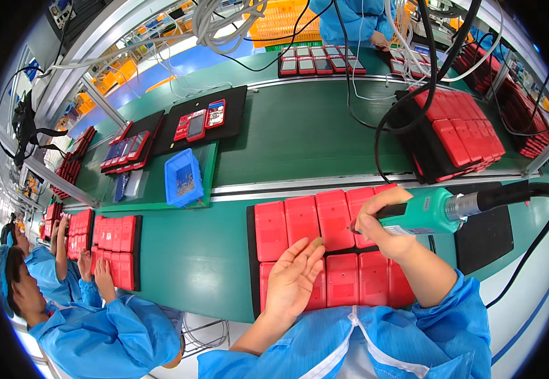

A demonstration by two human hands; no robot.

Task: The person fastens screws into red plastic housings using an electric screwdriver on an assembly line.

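Two rows of red plastic casings [285,222] lie on a black mat [251,252] in front of me. My right hand [378,218] is wrapped round a green electric screwdriver [416,213], its tip pointing left over the far row of casings. A thick black cable leaves the tool's back end to the right. Palm up, my left hand [294,278] hovers over the near row with its fingers stretched out, one fingertip wearing a tan cover. Whether tiny parts lie in that palm is too small to tell.
A blue tray [183,178] of small metal parts stands at the far left of my mat. Stacked red casings [460,129] rise at back right; opened red devices [195,124] sit on a black board. Cables hang overhead. Co-workers [97,322] work at left; another stands across.
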